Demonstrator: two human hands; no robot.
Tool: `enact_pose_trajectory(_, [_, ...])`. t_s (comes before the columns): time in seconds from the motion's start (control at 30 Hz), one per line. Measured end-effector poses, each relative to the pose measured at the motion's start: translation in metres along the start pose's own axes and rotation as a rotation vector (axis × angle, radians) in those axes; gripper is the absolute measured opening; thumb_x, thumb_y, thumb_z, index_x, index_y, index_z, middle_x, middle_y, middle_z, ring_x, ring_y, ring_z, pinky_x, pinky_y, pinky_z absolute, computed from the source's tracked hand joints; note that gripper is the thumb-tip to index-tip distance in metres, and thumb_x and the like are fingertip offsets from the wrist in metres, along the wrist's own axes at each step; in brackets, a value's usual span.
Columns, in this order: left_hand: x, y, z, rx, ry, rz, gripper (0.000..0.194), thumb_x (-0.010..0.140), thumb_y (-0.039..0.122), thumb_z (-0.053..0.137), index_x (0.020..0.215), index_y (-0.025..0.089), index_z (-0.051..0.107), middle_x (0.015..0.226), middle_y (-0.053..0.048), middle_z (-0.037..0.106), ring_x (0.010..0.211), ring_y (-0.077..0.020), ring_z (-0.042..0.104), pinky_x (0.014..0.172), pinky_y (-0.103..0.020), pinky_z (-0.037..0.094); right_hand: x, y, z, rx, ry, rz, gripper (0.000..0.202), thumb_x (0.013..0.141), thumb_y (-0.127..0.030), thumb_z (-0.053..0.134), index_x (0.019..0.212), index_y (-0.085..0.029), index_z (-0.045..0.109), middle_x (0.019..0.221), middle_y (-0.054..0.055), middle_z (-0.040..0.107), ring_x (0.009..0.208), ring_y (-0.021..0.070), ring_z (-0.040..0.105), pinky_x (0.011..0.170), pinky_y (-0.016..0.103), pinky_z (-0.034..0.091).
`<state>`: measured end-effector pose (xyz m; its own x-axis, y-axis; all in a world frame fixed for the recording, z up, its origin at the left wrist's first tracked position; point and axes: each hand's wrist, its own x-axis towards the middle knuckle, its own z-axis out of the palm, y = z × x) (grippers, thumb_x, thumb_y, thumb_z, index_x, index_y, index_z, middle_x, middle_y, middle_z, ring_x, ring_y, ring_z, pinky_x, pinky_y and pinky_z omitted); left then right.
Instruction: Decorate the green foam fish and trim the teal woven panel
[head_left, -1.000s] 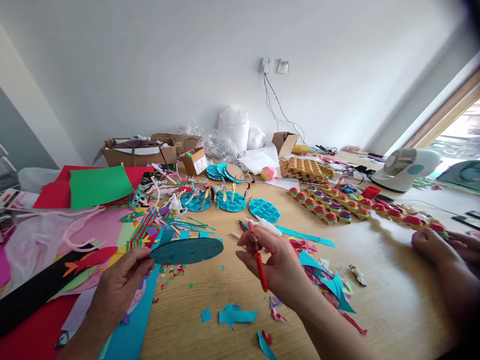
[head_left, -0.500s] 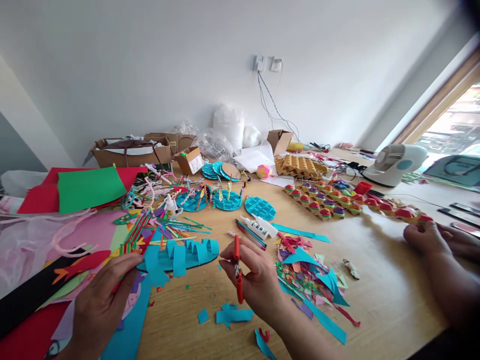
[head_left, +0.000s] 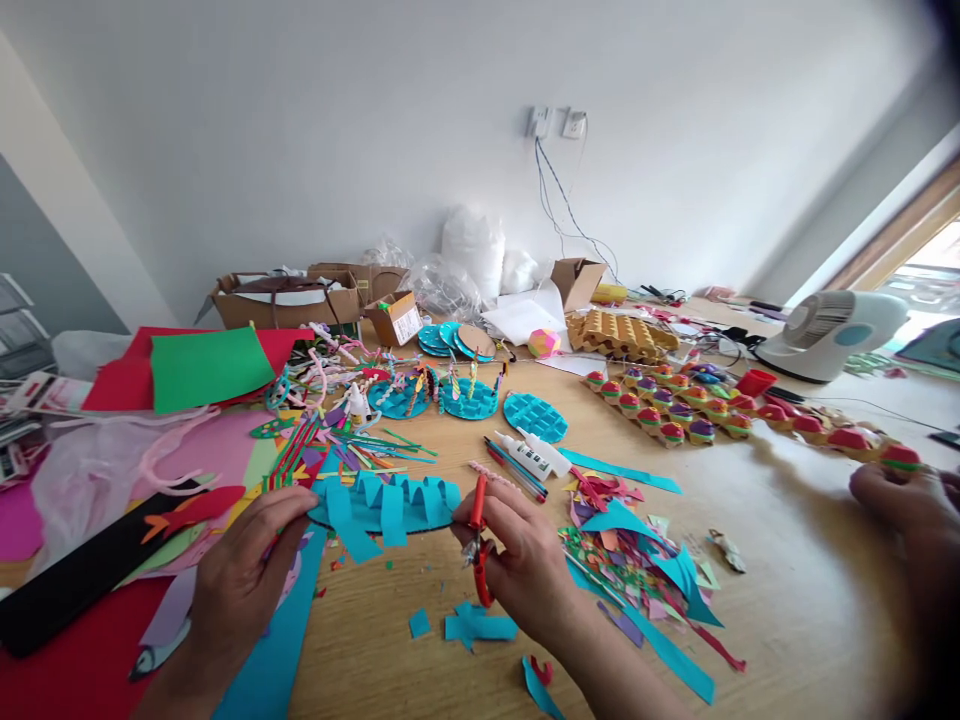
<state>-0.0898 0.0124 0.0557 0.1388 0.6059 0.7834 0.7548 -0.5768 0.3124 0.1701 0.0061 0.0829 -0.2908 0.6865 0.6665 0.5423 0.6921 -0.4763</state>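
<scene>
My left hand (head_left: 244, 570) pinches the left edge of a disc covered with blue paper strips (head_left: 394, 505). Several strips arch up in loops, and a few long ends hang over the near edge. In my right hand (head_left: 525, 550) is a pair of scissors with red handles (head_left: 480, 505), tucked in the palm. The fingertips of that hand are at the disc's right edge, and the disc is level just above the table. Under it lie blue paper scraps (head_left: 480, 626).
Woven blue discs (head_left: 535, 417), glue bottles (head_left: 534, 455) and pens lie beyond my hands. Paper scraps (head_left: 645, 560) are heaped on the right. Coloured egg-carton strips (head_left: 667, 405) and a white fan (head_left: 832, 335) stand farther right. Another person's hand (head_left: 900, 510) holds a carton strip.
The whole scene has shifted slightly right in view as my head turned left. Both hands keep the disc between them, and the scissors stay in my right hand.
</scene>
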Motion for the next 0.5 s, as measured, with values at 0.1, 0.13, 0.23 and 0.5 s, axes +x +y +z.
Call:
enact_pose_trajectory(0.1, [0.002,0.002,0.002,-0.058,0.013,-0.074,0.017,0.080,0.023,0.052,0.095,0.025,0.059,0.091,-0.001,0.065,0.084,-0.0182,0.062,0.075,-0.027,0.049,-0.004,0.001,0.002,-0.001,0.010,0.026,0.014,0.073,-0.006,0.047,0.070,-0.019,0.052,0.067,0.002,0.055,0.063,0.0145,0.050,0.061,0.026,0.042])
enact_pose_trajectory(0.13, [0.003,0.003,0.002,-0.087,0.011,-0.118,0.018,0.080,0.022,0.052,0.096,0.025,0.059,0.092,-0.001,0.064,0.084,-0.0177,0.061,0.073,-0.026,0.049,-0.005,0.002,0.002,-0.002,0.019,0.041,0.013,0.073,-0.007,0.048,0.070,-0.019,0.052,0.066,0.002,0.054,0.062,0.0145,0.050,0.059,0.026,0.041])
enact_pose_trajectory(0.23, [0.004,0.007,0.004,-0.212,0.029,-0.218,0.020,0.078,0.020,0.055,0.097,0.025,0.058,0.096,-0.001,0.061,0.087,-0.0168,0.059,0.074,-0.024,0.048,-0.003,0.002,0.001,0.017,0.053,0.109,0.010,0.075,-0.010,0.050,0.069,-0.018,0.053,0.062,0.001,0.053,0.059,0.0131,0.048,0.054,0.023,0.039])
enact_pose_trajectory(0.5, [0.007,0.014,0.003,-0.668,0.207,-0.684,0.016,0.072,0.025,0.063,0.088,0.025,0.061,0.080,0.003,0.060,0.072,-0.0124,0.057,0.065,-0.019,0.047,-0.002,0.011,-0.004,0.393,0.176,0.492,0.012,0.073,-0.027,0.059,0.067,-0.018,0.053,0.058,-0.003,0.049,0.054,0.0108,0.045,0.050,0.022,0.037])
